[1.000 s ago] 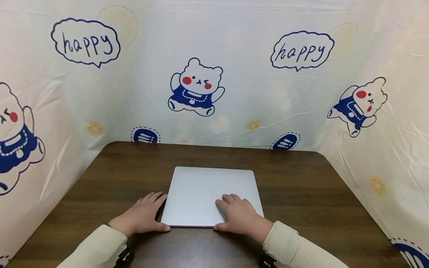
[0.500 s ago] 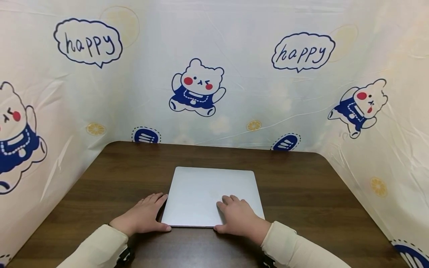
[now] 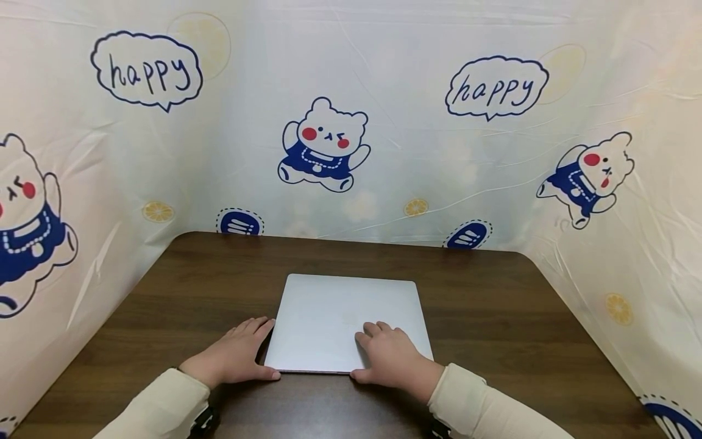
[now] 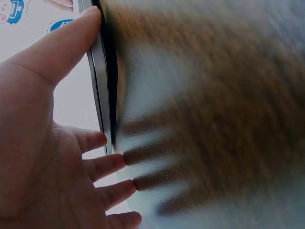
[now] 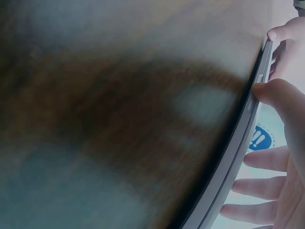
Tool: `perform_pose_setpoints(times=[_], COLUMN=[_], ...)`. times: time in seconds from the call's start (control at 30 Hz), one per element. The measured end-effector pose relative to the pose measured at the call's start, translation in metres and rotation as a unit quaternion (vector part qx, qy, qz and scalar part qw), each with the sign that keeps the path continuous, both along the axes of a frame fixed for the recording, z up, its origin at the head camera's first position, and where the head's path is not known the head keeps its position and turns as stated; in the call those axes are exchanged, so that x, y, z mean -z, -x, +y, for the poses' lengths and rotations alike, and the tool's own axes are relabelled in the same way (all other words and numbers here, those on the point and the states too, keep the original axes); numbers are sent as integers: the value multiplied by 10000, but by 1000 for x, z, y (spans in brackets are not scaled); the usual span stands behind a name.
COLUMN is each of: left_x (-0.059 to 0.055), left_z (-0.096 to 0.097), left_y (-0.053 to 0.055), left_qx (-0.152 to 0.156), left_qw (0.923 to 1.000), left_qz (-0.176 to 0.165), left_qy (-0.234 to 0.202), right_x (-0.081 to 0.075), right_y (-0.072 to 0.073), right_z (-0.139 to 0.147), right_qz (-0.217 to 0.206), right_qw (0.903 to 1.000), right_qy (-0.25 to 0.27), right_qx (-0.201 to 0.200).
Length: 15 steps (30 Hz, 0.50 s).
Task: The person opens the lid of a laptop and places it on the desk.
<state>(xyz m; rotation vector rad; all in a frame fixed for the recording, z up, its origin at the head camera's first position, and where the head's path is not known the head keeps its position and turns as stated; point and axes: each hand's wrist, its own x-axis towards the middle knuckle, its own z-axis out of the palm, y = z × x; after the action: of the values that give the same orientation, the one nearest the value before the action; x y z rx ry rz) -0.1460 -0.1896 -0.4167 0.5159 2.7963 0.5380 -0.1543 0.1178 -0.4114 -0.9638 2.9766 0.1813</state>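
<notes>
The closed laptop [image 3: 323, 323], a thin, flat slab of smooth, matte silver with rounded corners, lay near the middle of the desk [image 3: 482, 317], whose dark brown top carried a streaky wood grain and a soft sheen. The left hand [image 3: 236, 350] was spread beside its left edge, fingers nearly straight with their tips on the wood, thumb at the front left corner. The right hand [image 3: 395, 356] was also spread, its thumb against the straight front rim and its slightly bent fingers over the lid; whether those fingertips touched the metal could not be told. Cream fabric sleeves [image 3: 460, 396] ended in turned cuffs. Behind the desk's rounded corners hung a creased, pale sheet [image 3: 406, 36] with outlined bears [image 3: 323, 146] and scalloped speech bubbles [image 3: 498, 87].
</notes>
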Motion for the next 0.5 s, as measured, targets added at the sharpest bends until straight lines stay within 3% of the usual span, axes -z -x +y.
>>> perform_pose_setpoints(times=[0.5], left_x=[3], left_z=[-1], left_y=[0], left_qx=[-1], left_qw=[10000], left_qz=[25], left_qy=[-47], right_x=[2], right_y=[1], right_z=[1], right_qz=[71], right_qw=[10000], right_qy=[-6], right_qx=[-59])
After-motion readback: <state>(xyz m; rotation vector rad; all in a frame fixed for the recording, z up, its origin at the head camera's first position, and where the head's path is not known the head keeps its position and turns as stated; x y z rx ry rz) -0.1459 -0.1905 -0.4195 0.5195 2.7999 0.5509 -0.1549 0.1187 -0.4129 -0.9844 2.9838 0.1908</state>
